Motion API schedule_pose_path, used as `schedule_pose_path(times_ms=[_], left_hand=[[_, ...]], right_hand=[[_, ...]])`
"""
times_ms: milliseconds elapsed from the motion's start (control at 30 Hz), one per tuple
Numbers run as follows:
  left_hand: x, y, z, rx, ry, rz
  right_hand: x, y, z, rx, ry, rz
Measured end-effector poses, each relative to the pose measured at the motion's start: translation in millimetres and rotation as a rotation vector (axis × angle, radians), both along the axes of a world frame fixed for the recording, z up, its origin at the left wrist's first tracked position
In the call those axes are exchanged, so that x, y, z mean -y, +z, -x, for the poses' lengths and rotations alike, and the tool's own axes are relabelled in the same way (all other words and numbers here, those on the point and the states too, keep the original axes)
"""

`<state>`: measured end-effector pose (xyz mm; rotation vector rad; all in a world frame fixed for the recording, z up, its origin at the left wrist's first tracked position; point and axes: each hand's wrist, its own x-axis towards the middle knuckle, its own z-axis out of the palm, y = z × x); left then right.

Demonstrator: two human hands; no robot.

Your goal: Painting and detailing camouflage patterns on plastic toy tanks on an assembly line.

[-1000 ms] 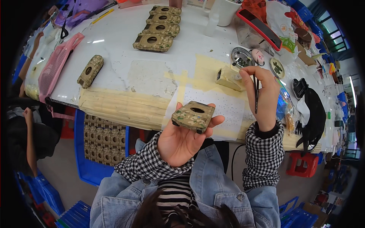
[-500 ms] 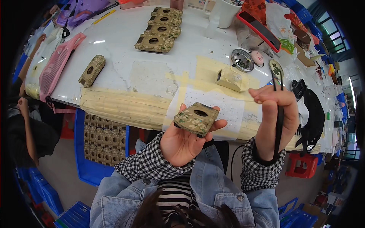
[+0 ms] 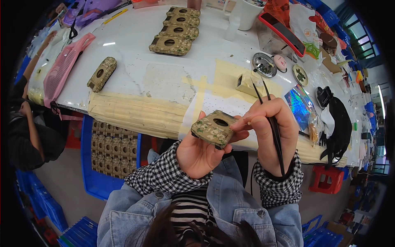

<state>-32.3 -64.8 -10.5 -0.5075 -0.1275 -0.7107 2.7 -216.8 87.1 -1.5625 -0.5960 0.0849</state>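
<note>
Tan case (image 3: pixel 204 129), mid-frame, clasped by left hand (image 3: pixel 193 158); right hand (image 3: pixel 266 139) clamps tweezers (image 3: pixel 276 142); edge work seems underway, next needing steadiness.

Camouflage shell (image 3: pixel 210 130), underside hidden, white mug (image 3: pixel 247 19) cut off above

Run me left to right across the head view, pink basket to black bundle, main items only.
Pink basket, lone camouflage shell, row of four shells, held camouflage shell in the left hand, black tweezers in the right hand, small round dish, black bundle.
</note>
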Motion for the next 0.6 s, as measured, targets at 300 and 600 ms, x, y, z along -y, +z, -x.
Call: schedule_pose_path(times_ms=[300,600], left_hand=[[-0.3,0.4,0.0,-0.008,-0.004,0.005],[-0.1,-1.1,0.3,-0.006,0.001,0.002]], right_hand=[[-0.3,2.5,-1.0,0.046,-0.018,0.078],[-1.4,2.0,0.5,-0.077,-0.017,-0.026]])
